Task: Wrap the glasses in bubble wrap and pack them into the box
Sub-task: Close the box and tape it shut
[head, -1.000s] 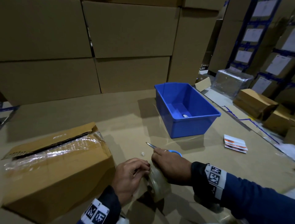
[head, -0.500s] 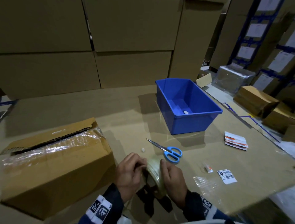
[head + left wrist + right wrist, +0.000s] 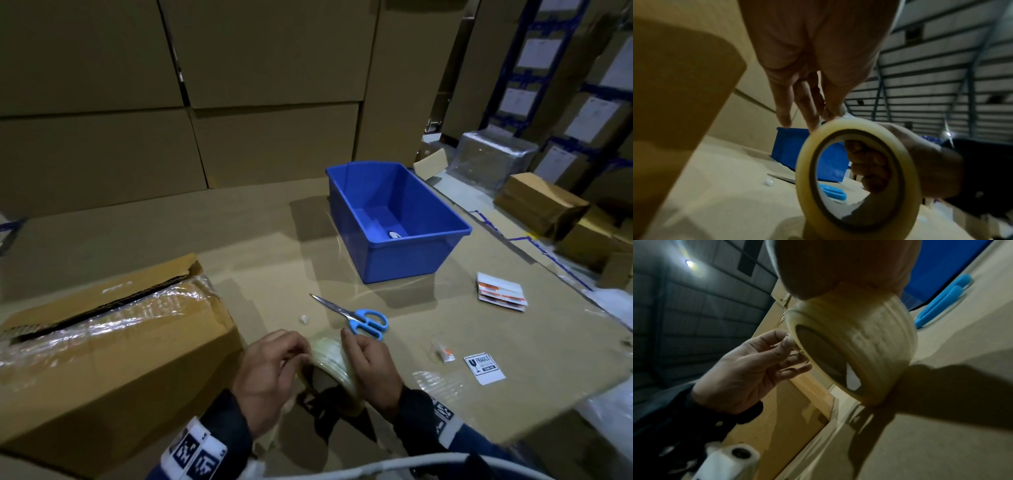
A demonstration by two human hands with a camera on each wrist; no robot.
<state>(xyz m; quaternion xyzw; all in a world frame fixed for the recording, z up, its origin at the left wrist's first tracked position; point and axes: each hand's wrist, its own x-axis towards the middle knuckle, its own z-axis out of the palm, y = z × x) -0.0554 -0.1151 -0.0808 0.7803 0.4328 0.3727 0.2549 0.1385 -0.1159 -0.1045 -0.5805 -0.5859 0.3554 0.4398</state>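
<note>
Right hand point(image 3: 371, 368) curls through the tape roll point(image 3: 334, 363); left hand point(image 3: 270, 373), grip pinching at its rim, hunts the end. Best pick slowly, roll steady. Box point(image 3: 102, 342) waits just left; glasses unseen.

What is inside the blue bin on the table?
The blue bin holds one small white object on its floor near the front wall. The front wall hides the nearest strip of the floor, so anything there cannot be seen.

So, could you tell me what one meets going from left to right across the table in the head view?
cardboard box → left hand → tape roll → right hand → fragile sticker
</note>
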